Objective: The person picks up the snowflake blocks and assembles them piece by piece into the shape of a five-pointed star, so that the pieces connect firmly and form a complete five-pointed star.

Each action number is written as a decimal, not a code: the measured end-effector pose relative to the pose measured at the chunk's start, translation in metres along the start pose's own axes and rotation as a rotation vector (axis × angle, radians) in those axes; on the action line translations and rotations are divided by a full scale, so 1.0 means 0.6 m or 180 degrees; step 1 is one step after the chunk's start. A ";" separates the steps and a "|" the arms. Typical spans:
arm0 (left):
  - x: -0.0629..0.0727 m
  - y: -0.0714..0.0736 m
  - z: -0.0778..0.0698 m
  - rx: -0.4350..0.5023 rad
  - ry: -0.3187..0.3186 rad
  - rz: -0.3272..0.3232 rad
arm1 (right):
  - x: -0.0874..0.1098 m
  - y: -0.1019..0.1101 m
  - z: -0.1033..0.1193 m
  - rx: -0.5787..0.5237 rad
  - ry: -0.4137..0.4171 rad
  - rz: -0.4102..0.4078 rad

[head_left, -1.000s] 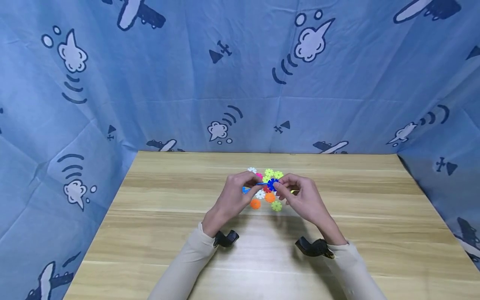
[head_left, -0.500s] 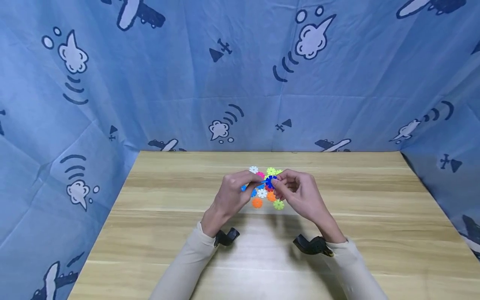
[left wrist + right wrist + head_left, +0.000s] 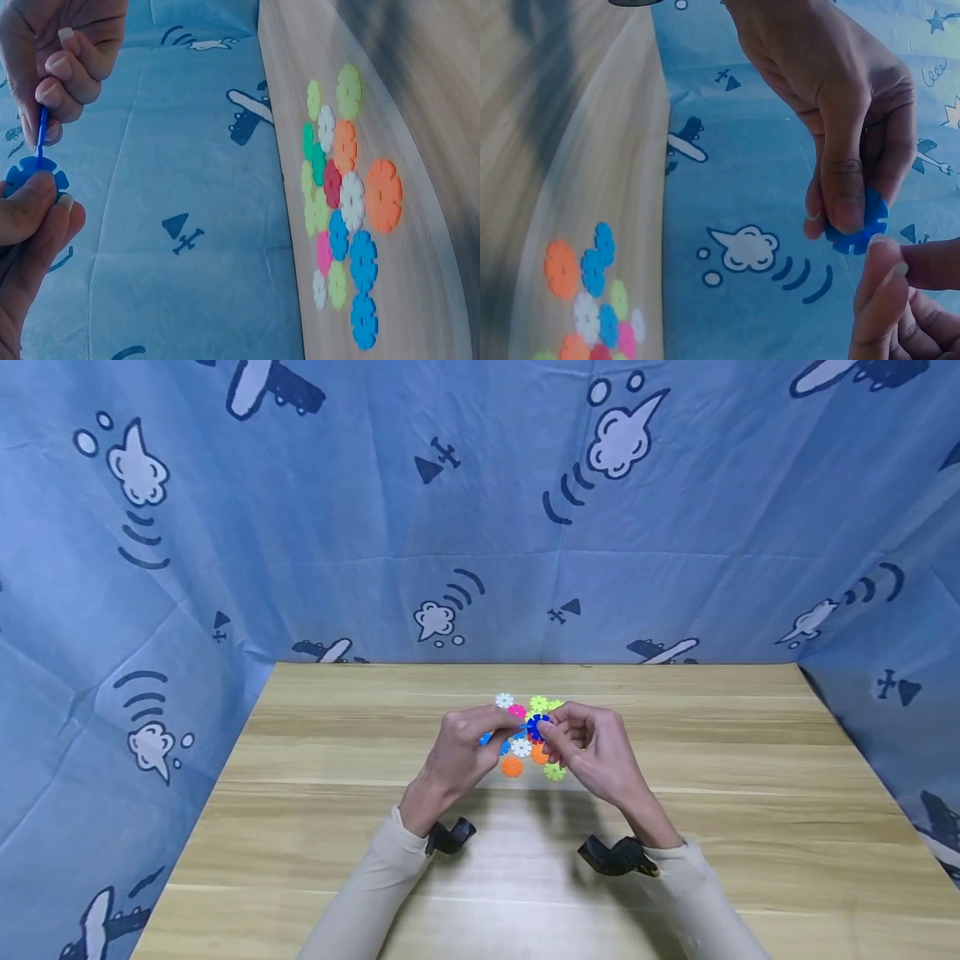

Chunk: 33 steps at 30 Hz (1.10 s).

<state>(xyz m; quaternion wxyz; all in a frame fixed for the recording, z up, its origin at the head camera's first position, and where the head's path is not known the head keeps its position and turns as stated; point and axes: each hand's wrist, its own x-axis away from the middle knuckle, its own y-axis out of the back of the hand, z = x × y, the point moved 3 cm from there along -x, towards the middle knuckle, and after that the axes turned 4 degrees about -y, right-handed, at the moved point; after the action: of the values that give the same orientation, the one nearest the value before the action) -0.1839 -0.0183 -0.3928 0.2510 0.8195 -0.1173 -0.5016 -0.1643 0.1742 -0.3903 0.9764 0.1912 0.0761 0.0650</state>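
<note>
Above the table, my left hand (image 3: 467, 745) and right hand (image 3: 597, 747) meet fingertip to fingertip. The right thumb and fingers pinch a dark blue notched snowflake disc (image 3: 537, 727), its flat face toward the head camera. Between the left thumb and forefinger is a lighter blue snowflake disc (image 3: 36, 177), seen flat in the left wrist view. There the dark blue disc appears edge-on and meets the lighter one's rim at right angles. Whether their slots are engaged I cannot tell. In the right wrist view the left fingertips mostly cover the lighter disc.
Below the hands, several loose snowflake discs lie on the wooden table (image 3: 375, 860), including an orange disc (image 3: 512, 767), a white disc (image 3: 521, 747) and a yellow-green disc (image 3: 554, 772). A blue patterned curtain (image 3: 510, 510) hangs behind and at both sides.
The right hand has shifted slightly left, bringing the dark blue disc up against the lighter blue one. The left hand has tilted a little while keeping its pinch.
</note>
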 end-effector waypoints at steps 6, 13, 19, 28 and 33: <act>0.000 0.001 -0.001 0.0109 -0.0083 0.0082 | 0.000 0.004 0.000 0.0051 -0.0109 0.0162; -0.002 0.002 -0.001 0.0061 -0.0078 0.0085 | 0.001 0.006 0.003 0.0059 -0.0188 0.0158; -0.001 0.001 0.008 0.0129 0.0408 0.0090 | -0.008 0.012 -0.011 0.0361 -0.0122 -0.0030; 0.008 0.002 0.027 0.0695 0.1382 -0.0154 | -0.023 0.020 -0.063 0.1136 -0.0286 -0.0160; 0.006 0.004 0.029 0.0599 0.1464 -0.0196 | -0.020 0.008 -0.088 0.1730 -0.0555 0.0319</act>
<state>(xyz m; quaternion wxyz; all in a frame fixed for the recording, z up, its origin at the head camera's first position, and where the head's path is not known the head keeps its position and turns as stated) -0.1973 -0.0275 -0.4008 0.1782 0.9351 -0.0783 -0.2962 -0.1855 0.1961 -0.4356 0.8878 0.4542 -0.0031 0.0738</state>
